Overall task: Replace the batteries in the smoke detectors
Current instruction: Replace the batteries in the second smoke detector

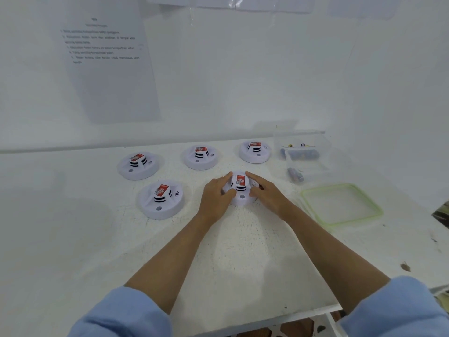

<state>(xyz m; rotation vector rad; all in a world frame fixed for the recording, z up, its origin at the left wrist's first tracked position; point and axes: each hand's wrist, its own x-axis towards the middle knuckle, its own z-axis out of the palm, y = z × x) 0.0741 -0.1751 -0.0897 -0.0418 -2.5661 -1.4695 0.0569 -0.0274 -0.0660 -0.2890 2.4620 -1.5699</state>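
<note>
Landmark: held detector, a round white smoke detector with a red label on its raised centre, standing on the white table
Left hand: grasps the left side of the held detector, fingers curved round its rim, forefinger reaching up beside the raised centre
Right hand: grasps the right side of the held detector in the same way, fingers wrapped over its rim
Near-left detector: left of the held detector, label up, untouched
Far-left detector: beyond and well left of the held detector
Far-middle detector: beyond and slightly left of the held detector
Far-right detector: just beyond the held detector, a little to its right
Battery box: clear, open, beyond and right of the held detector, loose batteries inside
Small tub: clear, right of the held detector, dark cells at its left end
Lid: clear with a green rim, flat on the table, well right of the held detector
Printed sheet: on the wall, far beyond and left of the held detector, text too blurred to read
</note>
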